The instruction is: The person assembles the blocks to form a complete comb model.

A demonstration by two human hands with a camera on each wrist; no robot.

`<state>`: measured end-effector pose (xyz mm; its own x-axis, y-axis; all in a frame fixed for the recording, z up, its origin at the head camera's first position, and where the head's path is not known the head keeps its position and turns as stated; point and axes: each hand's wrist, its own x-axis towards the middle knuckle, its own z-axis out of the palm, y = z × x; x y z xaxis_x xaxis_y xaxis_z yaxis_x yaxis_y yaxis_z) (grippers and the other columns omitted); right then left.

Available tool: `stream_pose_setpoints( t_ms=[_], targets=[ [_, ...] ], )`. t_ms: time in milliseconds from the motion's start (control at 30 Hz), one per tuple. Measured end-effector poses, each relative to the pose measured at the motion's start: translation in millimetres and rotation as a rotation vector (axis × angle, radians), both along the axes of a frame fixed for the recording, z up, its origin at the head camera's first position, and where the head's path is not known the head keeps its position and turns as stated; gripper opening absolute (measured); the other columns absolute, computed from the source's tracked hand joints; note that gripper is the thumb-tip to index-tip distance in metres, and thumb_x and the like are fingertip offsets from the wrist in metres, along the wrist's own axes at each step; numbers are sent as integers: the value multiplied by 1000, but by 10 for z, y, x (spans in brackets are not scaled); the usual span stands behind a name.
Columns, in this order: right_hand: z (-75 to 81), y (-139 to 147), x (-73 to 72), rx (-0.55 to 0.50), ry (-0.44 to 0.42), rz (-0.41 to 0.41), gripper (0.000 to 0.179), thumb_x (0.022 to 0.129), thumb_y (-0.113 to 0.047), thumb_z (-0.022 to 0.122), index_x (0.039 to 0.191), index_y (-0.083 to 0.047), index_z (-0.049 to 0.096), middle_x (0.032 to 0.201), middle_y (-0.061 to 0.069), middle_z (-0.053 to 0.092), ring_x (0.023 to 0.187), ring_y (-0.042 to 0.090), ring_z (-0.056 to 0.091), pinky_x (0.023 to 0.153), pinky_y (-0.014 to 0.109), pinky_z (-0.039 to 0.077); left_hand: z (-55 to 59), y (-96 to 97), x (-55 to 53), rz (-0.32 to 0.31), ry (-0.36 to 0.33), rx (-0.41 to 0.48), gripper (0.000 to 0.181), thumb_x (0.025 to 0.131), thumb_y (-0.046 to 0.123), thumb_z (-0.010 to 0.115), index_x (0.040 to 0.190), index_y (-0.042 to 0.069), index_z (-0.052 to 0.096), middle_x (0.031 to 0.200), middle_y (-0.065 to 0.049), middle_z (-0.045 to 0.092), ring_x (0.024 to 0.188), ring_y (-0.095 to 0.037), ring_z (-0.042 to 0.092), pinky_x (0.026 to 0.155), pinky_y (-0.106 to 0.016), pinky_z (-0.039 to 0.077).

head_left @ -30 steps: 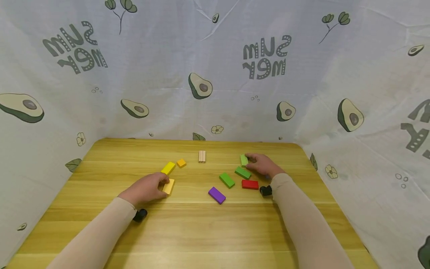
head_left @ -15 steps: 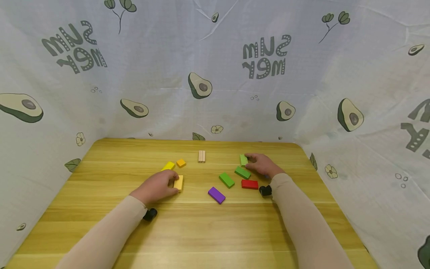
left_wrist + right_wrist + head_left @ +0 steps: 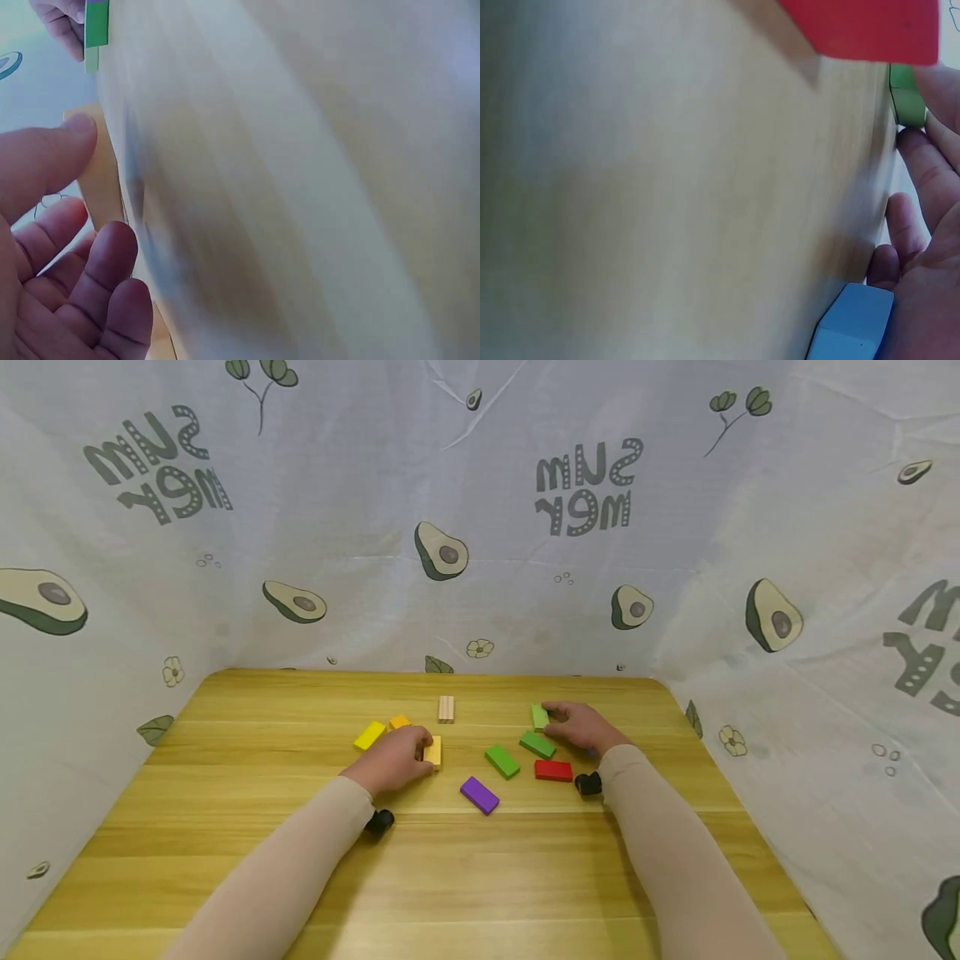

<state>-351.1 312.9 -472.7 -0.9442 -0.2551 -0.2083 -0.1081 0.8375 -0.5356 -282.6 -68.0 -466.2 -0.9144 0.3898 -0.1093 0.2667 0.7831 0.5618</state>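
Pale wooden block point(image 3: 432, 750) is pinched in my left hand point(image 3: 393, 760) on the surface point(image 3: 480, 860); right hand point(image 3: 581, 727) grasps a light green block point(image 3: 538, 717). Next probably needs careful lining up.

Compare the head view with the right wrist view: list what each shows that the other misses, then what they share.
Only the head view shows the left hand on the pale yellow block, the purple block, the yellow block, the orange block, the natural wood block and the avocado-print cloth.

Only the right wrist view shows a blue block at the palm.

Both show the right hand, the red block, a green block at its fingertips, and the wooden table.
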Motion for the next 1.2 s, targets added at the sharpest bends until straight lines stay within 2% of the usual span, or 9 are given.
stream_pose_setpoints(
  t_ms=[133, 433, 633, 767, 1200],
  targets=[
    [4, -34, 6, 5, 2, 1, 65, 104, -33, 63, 161, -9, 43, 166, 25, 38, 155, 49, 30, 127, 65, 24, -26, 60, -70, 23, -9, -3, 49, 96, 31, 80, 135, 5, 64, 105, -1, 66, 90, -18, 59, 88, -35, 53],
    [1, -34, -11, 4, -20, -13, 64, 104, -33, 63, 162, -12, 43, 167, 25, 37, 156, 49, 30, 127, 65, 25, -28, 153, -181, 61, -40, 11, 50, 97, 30, 79, 138, 8, 63, 117, -5, 68, 99, -21, 59, 97, -39, 52],
    [7, -46, -4, 9, -18, -14, 64, 105, -32, 63, 162, -12, 42, 167, 24, 37, 156, 48, 29, 127, 64, 24, -42, 169, -195, 59, -42, 36, 54, 98, 28, 77, 144, 6, 60, 147, -10, 63, 131, -27, 60, 116, -45, 47],
    [8, -49, 0, 13, -18, -12, 64, 105, -32, 62, 162, -12, 42, 167, 24, 37, 157, 48, 29, 127, 63, 24, -43, 161, -192, 55, -29, 49, 54, 98, 29, 76, 145, 6, 60, 152, -11, 58, 144, -31, 53, 122, -48, 42],
    [22, -14, 12, 5, -19, -16, 63, 105, -30, 63, 162, -11, 42, 167, 25, 37, 156, 48, 29, 127, 64, 23, -98, 213, -257, 55, 0, 39, 56, 100, 31, 75, 147, 5, 59, 155, -14, 55, 147, -34, 50, 123, -49, 40]
  ],
)
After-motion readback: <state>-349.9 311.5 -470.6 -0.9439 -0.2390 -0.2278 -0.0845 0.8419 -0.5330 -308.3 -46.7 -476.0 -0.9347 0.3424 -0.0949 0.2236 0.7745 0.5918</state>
